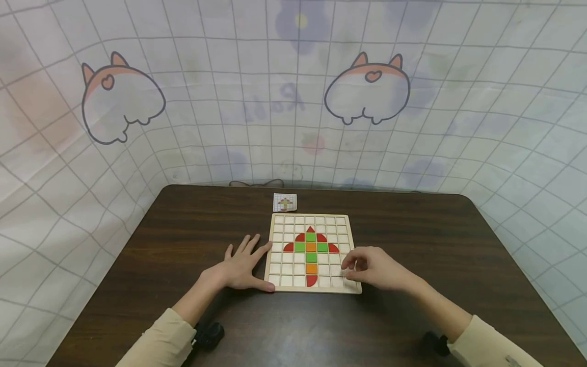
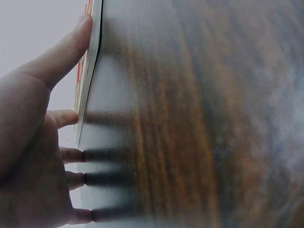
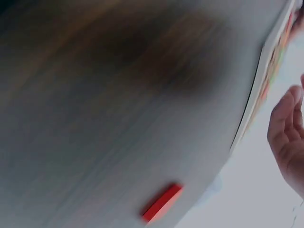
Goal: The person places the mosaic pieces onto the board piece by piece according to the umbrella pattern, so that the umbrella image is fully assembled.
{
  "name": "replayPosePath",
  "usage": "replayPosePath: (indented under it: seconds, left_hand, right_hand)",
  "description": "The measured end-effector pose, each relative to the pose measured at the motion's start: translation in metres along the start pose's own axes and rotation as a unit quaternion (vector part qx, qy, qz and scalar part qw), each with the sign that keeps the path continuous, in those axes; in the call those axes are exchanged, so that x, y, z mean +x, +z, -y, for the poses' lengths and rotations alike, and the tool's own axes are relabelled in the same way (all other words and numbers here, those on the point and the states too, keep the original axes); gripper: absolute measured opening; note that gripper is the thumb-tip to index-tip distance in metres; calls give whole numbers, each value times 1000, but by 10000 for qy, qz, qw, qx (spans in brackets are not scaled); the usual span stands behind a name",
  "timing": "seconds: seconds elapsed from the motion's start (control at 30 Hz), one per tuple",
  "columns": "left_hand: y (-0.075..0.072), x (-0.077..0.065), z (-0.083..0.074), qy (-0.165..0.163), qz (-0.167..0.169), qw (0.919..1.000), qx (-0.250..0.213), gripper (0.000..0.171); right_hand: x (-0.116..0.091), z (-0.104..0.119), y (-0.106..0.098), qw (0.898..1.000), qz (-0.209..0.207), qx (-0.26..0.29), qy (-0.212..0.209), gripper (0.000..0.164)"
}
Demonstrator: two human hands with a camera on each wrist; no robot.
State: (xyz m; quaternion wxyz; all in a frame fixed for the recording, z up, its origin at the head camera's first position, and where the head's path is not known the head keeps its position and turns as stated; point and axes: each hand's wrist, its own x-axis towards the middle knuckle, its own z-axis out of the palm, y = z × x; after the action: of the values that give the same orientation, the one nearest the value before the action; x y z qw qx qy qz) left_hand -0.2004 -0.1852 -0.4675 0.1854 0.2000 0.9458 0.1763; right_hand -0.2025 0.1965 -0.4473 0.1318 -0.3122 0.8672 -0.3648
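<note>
A square wooden grid board (image 1: 286, 281) lies on the table, with red, green and orange flat pieces (image 1: 311, 247) set in a plane-like shape. My left hand (image 1: 240, 265) is spread at its left side, thumb at the near left corner and index fingertip at the left edge. In the left wrist view, the thumb (image 2: 66, 50) lies along the board's side. Over the board's right edge hovers my right hand (image 1: 373, 267), fingers loosely bent, a gap between thumb and index, nothing seen in it. A red piece (image 3: 162, 204) lies on the tabletop in the right wrist view.
Behind the board lies a small card (image 1: 285, 202) printed with a similar coloured pattern on a grid. The dark wooden table (image 1: 183, 224) ends at a grid-patterned curtain (image 1: 206, 102). A thin dark cable (image 1: 257, 183) runs along the table's far edge.
</note>
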Motion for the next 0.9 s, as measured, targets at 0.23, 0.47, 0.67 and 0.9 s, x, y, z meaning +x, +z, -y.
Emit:
replayPosePath:
  seconds: [0.23, 0.47, 0.67, 0.9]
  left_hand:
    - [0, 1, 0, -11, -10, 10000, 1, 115]
    - [0, 1, 1, -25, 3, 10000, -7, 116]
    - [0, 2, 1, -30, 8, 10000, 67, 115]
    - [0, 1, 0, -22, 26, 10000, 69, 115]
  right_hand:
    - [-29, -20, -28, 9987, 71, 444, 224, 17]
    - [-57, -41, -51, 9970, 133, 611, 463, 19]
    - [-78, -61, -63, 9950, 115, 741, 658, 21]
    - [-95, -76, -72, 9912, 280, 1038, 769, 22]
